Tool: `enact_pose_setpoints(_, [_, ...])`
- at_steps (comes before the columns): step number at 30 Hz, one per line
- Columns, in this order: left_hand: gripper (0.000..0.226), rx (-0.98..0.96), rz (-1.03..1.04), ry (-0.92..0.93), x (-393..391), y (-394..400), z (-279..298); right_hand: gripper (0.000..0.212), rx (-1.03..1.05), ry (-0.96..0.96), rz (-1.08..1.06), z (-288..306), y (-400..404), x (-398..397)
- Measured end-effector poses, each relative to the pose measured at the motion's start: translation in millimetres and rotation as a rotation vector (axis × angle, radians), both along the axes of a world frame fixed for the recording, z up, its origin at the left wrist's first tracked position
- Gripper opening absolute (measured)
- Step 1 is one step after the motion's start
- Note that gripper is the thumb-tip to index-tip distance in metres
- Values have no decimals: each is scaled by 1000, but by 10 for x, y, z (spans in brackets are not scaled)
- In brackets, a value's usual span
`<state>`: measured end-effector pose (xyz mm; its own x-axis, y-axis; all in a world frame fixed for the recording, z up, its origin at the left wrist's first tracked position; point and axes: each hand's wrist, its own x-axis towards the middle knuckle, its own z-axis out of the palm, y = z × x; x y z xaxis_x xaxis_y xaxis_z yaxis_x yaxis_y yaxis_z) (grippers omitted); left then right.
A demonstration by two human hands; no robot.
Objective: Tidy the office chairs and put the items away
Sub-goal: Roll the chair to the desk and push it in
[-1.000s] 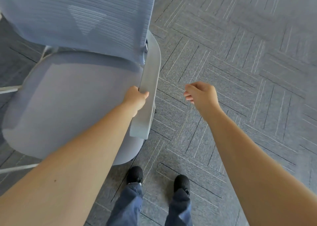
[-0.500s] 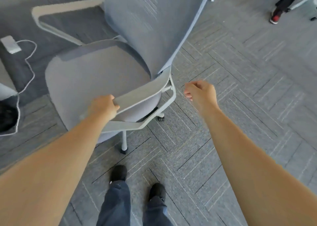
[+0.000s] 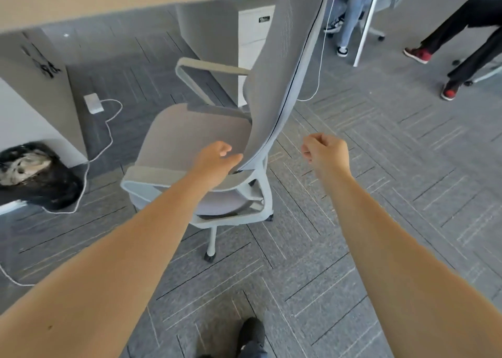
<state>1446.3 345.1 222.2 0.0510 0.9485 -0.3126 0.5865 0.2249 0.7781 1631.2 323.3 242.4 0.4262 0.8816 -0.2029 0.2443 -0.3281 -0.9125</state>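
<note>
Rolling that office chair point(image 3: 195, 137) under the table point(image 3: 81, 7) beyond it goes easier if your left hand point(image 3: 217, 158), loose-fingered on its near armrest point(image 3: 152, 175), grips properly, while your right hand point(image 3: 324, 151), curled empty beside the backrest point(image 3: 288, 59), steadies it.

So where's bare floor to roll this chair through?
Bare carpet lies right of the chair, up to the seated people's feet. Left is crowded: a white cable, its adapter and a black bag by the desk panel.
</note>
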Motion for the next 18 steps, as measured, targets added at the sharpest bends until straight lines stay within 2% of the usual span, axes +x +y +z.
enact_pose_setpoints(8, [45, 123, 55, -117, 202, -80, 683, 9, 108, -30, 85, 511, 135, 130])
enact_pose_setpoints(10, [39, 182, 92, -117, 314, -43, 822, 10, 137, -39, 132, 629, 257, 203])
enact_pose_setpoints(13, [20, 316, 182, -59, 528, 71, 1014, 17, 183, -70, 226, 790, 487, 348])
enact_pose_setpoints(15, [29, 392, 259, 21, 669, 163, 1103, 20, 204, -82, 303, 885, 651, 454])
enact_pose_setpoints(18, [39, 405, 356, 124, 884, 294, 1214, 18, 223, -89, 413, 990, 875, 609])
